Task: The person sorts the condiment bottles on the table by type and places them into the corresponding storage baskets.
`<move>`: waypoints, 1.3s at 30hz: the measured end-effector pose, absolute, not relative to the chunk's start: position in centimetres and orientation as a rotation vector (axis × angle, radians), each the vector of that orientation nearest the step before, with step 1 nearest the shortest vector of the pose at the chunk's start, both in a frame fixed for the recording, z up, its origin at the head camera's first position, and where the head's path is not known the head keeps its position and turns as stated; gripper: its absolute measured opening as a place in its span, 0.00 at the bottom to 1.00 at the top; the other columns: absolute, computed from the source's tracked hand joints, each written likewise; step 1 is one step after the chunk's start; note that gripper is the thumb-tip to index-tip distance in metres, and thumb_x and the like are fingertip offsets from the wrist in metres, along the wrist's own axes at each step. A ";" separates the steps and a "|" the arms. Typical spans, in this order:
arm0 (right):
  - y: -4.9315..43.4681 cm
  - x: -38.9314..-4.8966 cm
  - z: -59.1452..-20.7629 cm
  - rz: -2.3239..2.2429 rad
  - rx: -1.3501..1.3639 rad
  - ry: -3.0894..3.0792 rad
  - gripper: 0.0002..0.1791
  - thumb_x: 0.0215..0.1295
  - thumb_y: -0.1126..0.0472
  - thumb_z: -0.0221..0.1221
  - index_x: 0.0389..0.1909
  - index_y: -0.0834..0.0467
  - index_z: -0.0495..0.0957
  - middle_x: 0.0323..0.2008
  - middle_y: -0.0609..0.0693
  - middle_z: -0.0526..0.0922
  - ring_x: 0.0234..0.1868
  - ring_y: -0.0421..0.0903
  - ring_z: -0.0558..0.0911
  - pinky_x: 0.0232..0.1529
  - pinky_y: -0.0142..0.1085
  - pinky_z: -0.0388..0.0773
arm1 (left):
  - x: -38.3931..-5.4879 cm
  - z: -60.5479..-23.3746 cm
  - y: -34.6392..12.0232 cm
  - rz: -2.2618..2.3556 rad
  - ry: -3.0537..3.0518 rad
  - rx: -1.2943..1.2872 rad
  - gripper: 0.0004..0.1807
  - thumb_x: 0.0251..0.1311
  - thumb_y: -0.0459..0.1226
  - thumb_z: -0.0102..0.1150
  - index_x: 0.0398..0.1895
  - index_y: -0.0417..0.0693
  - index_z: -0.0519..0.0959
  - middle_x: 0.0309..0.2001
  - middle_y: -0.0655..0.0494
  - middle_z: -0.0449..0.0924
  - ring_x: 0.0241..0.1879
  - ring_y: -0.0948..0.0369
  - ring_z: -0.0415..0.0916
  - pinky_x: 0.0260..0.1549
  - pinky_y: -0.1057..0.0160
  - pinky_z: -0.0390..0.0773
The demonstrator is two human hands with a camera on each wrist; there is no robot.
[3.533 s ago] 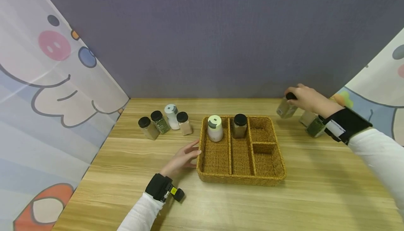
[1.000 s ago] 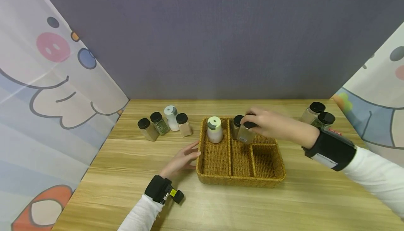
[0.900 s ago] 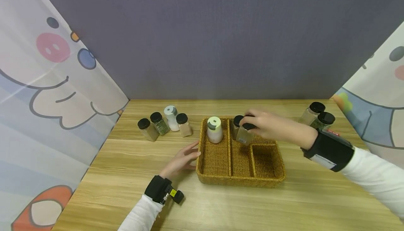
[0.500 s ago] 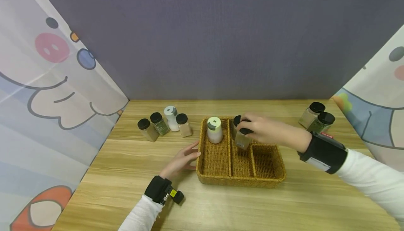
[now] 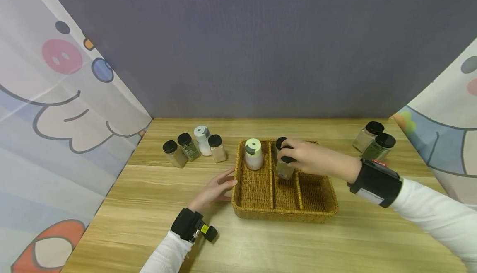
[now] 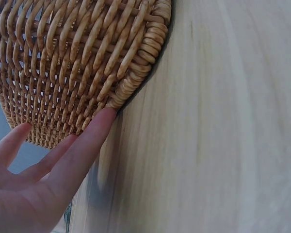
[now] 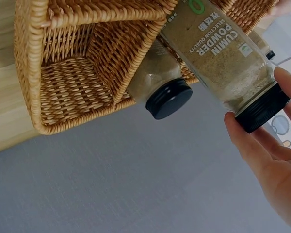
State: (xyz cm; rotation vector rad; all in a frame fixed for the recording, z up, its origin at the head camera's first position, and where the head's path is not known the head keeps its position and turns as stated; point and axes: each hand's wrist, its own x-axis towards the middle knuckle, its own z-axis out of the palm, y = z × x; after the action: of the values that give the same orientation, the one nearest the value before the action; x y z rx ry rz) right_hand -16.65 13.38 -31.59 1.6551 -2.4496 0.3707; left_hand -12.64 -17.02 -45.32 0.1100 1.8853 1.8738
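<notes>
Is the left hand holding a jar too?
No, the left hand just touches the side of the basket.

Wooden table (image 5: 283, 244) across the lower frame.
Wicker basket (image 5: 283, 214) at center, four jars (image 5: 191, 150) center-left, two jars (image 5: 376, 150) at right.

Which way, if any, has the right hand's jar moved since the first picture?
Yes, leftward: the jar was right of the basket and is now in or over its middle section.
</notes>
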 end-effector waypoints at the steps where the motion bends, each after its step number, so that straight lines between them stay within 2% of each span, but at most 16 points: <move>1: 13.4 -16.6 -31.7 0.366 1.650 -2.470 0.17 0.46 0.71 0.64 0.40 0.61 0.76 0.41 0.59 0.73 0.37 0.51 0.77 0.33 0.35 0.79 | -12.6 -45.3 -17.0 1.875 1.885 0.111 0.39 0.57 0.44 0.54 0.68 0.48 0.48 0.62 0.33 0.53 0.59 0.41 0.56 0.43 0.48 0.75; 9: 13.3 -16.5 -32.0 0.306 1.601 -2.634 0.16 0.49 0.69 0.62 0.42 0.58 0.76 0.46 0.60 0.71 0.43 0.54 0.76 0.37 0.37 0.79 | -12.6 -45.3 -17.0 1.881 1.887 0.116 0.39 0.57 0.44 0.54 0.68 0.47 0.47 0.62 0.33 0.53 0.59 0.41 0.56 0.43 0.48 0.75; 18: 13.2 -16.6 -32.8 0.284 1.625 -2.605 0.16 0.49 0.69 0.62 0.40 0.58 0.75 0.44 0.60 0.71 0.39 0.52 0.77 0.36 0.35 0.79 | -12.6 -45.3 -17.0 1.889 1.874 0.108 0.39 0.57 0.43 0.54 0.68 0.47 0.47 0.63 0.33 0.53 0.59 0.41 0.56 0.43 0.48 0.75; 27: 12.9 -16.5 -33.3 0.276 1.605 -2.662 0.15 0.49 0.70 0.62 0.40 0.59 0.76 0.45 0.61 0.71 0.43 0.59 0.76 0.37 0.39 0.79 | -12.7 -45.4 -17.1 1.879 1.868 0.102 0.37 0.58 0.42 0.53 0.68 0.48 0.48 0.63 0.34 0.53 0.60 0.41 0.56 0.44 0.48 0.75; 39: 13.0 -16.8 -34.2 0.264 1.625 -2.611 0.16 0.47 0.70 0.63 0.40 0.59 0.75 0.44 0.61 0.71 0.41 0.55 0.77 0.33 0.35 0.79 | -12.2 -44.5 -16.9 1.859 1.877 0.103 0.36 0.60 0.41 0.50 0.68 0.47 0.47 0.63 0.33 0.52 0.60 0.41 0.55 0.44 0.48 0.75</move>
State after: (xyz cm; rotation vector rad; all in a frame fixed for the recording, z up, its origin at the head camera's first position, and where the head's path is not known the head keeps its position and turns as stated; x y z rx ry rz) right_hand -16.81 12.96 -34.22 1.6246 -2.6112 0.2638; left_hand -12.25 -16.92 -44.48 0.1035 1.8773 1.8587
